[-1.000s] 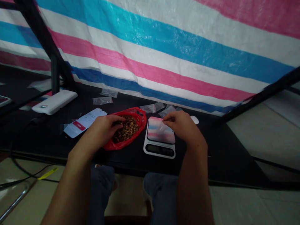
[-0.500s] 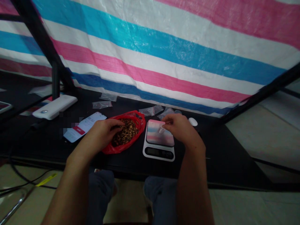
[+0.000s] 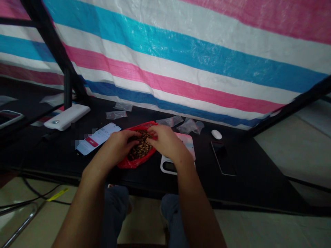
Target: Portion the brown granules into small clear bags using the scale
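An open red plastic bag [image 3: 134,163] of small brown seeds [image 3: 139,150] lies in front of me. My left hand [image 3: 120,144] is at the bag's left side, thumb and fingers apart, fingertips over the seeds. From the right, my right hand [image 3: 164,141] reaches across to the bag, its thumb and fingers spread a little at the seeds. I see nothing held in either hand, though the fingertips partly blend with the seeds. Beneath my right wrist, a white kitchen scale [image 3: 190,143] is partly covered; much of its pan and display is hidden.
A lit phone [image 3: 99,139] and a white box-shaped device [image 3: 67,117] lie to the left. Small clear plastic bags [image 3: 169,121] are scattered behind. Farther right lie a white oval object [image 3: 216,134] and a dark phone [image 3: 223,158]. A striped sheet [image 3: 165,62] hangs behind the black table [image 3: 258,179].
My right hand has moved left from above the scale to the seeds in the red bag. My left hand stays by the bag, its thumb and fingers now farther apart.
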Demonstrator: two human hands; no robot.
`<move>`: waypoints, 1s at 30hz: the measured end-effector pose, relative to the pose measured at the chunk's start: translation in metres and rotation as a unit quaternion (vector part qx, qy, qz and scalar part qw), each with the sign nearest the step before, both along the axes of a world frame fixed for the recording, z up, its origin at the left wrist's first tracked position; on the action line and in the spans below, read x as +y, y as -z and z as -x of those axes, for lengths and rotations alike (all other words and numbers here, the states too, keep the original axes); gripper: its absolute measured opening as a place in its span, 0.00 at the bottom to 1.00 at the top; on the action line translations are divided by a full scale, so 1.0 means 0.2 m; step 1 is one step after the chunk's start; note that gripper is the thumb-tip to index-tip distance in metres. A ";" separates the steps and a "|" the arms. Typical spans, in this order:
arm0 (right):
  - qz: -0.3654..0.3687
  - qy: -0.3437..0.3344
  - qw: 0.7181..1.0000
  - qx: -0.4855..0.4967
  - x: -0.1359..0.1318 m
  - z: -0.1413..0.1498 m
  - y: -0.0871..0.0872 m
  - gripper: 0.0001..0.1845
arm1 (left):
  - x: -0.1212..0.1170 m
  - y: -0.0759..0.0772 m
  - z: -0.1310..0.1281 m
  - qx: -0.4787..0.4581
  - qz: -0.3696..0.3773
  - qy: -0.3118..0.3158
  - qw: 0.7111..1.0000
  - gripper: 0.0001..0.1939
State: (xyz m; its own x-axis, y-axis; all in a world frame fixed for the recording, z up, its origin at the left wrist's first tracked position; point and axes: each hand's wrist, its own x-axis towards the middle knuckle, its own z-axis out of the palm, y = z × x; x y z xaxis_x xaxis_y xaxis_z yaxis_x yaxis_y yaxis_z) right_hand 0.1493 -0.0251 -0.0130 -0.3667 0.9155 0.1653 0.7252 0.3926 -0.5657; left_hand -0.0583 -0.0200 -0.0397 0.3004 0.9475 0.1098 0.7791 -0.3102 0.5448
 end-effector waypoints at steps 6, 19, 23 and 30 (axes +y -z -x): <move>0.025 -0.022 0.994 -0.108 0.04 0.19 0.06 0.13 | 0.02 0.03 0.04 -0.010 -0.008 -0.006 1.000 0.18; 0.049 -0.036 0.998 -0.016 0.10 0.08 0.10 0.09 | 0.01 0.03 0.02 -0.002 -0.029 0.004 1.000 0.17; 0.047 -0.042 0.997 -0.046 0.08 0.12 0.09 0.12 | 0.03 0.07 0.03 0.012 -0.031 0.021 0.999 0.21; 0.034 0.033 0.986 -0.161 -0.01 0.26 0.05 0.15 | 0.03 0.06 0.05 0.027 -0.008 0.012 1.000 0.19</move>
State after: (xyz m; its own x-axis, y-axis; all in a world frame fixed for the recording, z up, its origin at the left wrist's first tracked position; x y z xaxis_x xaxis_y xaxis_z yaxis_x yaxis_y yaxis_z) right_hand 0.0974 -0.0277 -0.0225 -0.3295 0.9441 -0.0114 0.8939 0.3080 -0.3257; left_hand -0.0676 -0.0150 -0.0516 0.3293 0.9381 0.1077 0.7996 -0.3377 0.4966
